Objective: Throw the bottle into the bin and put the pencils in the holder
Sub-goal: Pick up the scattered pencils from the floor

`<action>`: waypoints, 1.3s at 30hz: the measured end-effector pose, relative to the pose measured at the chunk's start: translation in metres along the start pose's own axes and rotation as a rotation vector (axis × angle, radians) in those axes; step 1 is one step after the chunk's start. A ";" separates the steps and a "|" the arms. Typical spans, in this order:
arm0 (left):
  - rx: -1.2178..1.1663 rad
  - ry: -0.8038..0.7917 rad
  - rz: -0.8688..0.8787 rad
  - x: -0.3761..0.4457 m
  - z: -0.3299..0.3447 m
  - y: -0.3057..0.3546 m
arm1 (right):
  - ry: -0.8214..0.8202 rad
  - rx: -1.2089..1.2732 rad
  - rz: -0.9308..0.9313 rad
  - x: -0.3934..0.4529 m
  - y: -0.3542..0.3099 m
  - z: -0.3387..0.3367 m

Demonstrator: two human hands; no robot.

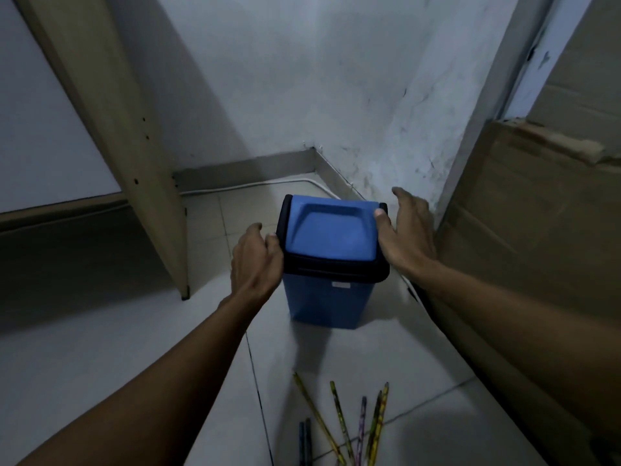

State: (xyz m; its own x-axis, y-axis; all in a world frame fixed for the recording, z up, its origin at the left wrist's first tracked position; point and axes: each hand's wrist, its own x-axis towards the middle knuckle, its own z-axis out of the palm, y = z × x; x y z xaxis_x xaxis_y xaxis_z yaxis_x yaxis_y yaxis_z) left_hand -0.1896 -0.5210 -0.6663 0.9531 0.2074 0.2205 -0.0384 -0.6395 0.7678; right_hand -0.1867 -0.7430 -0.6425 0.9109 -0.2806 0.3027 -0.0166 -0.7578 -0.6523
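A small blue bin (327, 301) with a black rim and a blue swing lid stands on the tiled floor in the corner. My left hand (257, 260) presses against the rim's left side, fingers curled on it. My right hand (405, 230) rests on the rim's right side, thumb on the lid's edge, fingers spread. Several pencils (356, 428) lie loose on the floor in front of the bin, near the bottom of the view. No bottle and no holder are in view.
A large cardboard box (531, 257) stands close on the right, beside the bin. A wooden furniture panel (111, 112) leans down on the left. A white cable (255, 185) runs along the skirting behind the bin.
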 end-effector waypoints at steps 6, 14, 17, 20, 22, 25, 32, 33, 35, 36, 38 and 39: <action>0.113 -0.060 0.041 -0.019 -0.021 -0.037 | -0.053 -0.198 -0.498 -0.061 0.004 0.004; 0.354 -0.449 0.113 -0.088 -0.030 -0.110 | -0.648 -0.274 -0.290 -0.156 0.047 0.051; 0.306 -0.553 0.050 -0.127 -0.018 -0.130 | -0.776 -0.406 0.080 -0.182 0.072 0.063; 0.245 -0.573 -0.014 -0.164 -0.005 -0.142 | -0.732 -0.312 0.467 -0.196 0.095 0.069; 0.209 -0.570 -0.039 -0.181 0.000 -0.147 | -0.621 -0.193 0.648 -0.200 0.103 0.072; 0.184 -0.542 -0.062 -0.193 -0.001 -0.153 | -0.543 -0.099 0.784 -0.200 0.108 0.080; 0.143 -0.463 -0.087 -0.192 -0.006 -0.153 | -0.473 -0.157 0.853 -0.203 0.111 0.092; 0.131 -0.459 -0.084 -0.191 -0.006 -0.151 | -0.455 -0.168 0.852 -0.203 0.112 0.092; 0.106 -0.451 -0.081 -0.190 -0.003 -0.147 | -0.431 -0.208 0.823 -0.203 0.114 0.093; 0.096 -0.448 -0.080 -0.190 -0.002 -0.145 | -0.422 -0.221 0.812 -0.202 0.114 0.094; 0.077 -0.451 -0.078 -0.190 0.000 -0.142 | -0.414 -0.229 0.816 -0.202 0.114 0.095; 0.068 -0.455 -0.076 -0.191 0.000 -0.141 | -0.412 -0.223 0.822 -0.203 0.115 0.095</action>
State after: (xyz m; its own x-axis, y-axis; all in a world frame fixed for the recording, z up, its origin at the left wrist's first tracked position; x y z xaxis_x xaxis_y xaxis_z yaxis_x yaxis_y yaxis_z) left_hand -0.3657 -0.4707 -0.8169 0.9879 -0.0804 -0.1328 0.0420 -0.6853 0.7271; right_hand -0.3339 -0.7171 -0.8450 0.6517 -0.5791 -0.4898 -0.7579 -0.5222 -0.3911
